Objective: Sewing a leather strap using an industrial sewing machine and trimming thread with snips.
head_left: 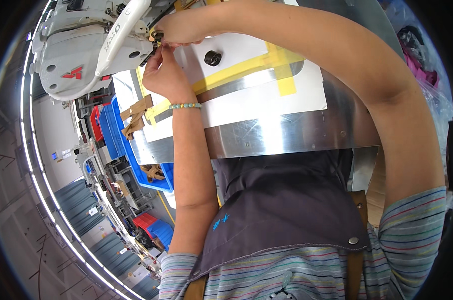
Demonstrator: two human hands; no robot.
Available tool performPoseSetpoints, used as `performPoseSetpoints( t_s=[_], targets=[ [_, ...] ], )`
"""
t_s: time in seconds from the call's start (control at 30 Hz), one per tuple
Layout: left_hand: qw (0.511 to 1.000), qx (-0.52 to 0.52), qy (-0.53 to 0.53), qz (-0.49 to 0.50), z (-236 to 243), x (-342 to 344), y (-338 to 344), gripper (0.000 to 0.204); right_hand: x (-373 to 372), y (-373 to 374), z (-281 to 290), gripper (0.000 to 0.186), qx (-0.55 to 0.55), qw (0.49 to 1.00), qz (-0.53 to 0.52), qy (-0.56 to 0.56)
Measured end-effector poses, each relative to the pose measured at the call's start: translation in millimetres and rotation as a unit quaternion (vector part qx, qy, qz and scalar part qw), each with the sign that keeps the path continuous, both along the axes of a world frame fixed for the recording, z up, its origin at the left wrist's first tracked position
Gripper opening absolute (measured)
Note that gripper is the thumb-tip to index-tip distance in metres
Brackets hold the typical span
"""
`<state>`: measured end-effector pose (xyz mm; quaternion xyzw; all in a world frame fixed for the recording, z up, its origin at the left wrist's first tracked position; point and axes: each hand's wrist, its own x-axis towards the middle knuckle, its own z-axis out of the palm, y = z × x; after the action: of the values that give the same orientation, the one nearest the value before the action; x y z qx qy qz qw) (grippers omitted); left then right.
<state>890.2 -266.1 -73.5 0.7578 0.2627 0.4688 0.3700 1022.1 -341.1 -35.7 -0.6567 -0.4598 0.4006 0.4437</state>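
Observation:
My left hand (164,75) and my right hand (179,30) meet at the needle end of a white sewing machine (76,60), fingers pinched close together; what they hold there is too small and covered to make out. A small black round part (212,58) rests on the white sheet (266,100), just right of my left hand. Yellow tape (286,82) crosses the sheet, which lies on a shiny metal worktop (336,130). Tan fabric strips (135,115) hang near the sheet's left edge.
A blue bin (164,182) with tan strips sits beside the worktop at lower left. Further left are red and blue bins (101,122) and a row of machines. Clear bags with pink and dark contents (421,67) lie at the right.

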Motion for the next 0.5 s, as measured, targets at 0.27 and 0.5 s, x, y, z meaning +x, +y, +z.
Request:
performPoseSetpoints(
  t_s=[0.27, 0.5],
  targets=[
    [0.999, -0.031, 0.006, -0.003, 5, 0, -8, 0.016, -5, -12, -25, 0.03, 0.164, 0.955, -0.065, -0.237],
    [1.0, -0.024, -0.002, -0.008, 2, 0, -5, 0.017, 8, 25, -2, 0.011, 0.038, 0.99, 0.132, -0.027]
  ],
)
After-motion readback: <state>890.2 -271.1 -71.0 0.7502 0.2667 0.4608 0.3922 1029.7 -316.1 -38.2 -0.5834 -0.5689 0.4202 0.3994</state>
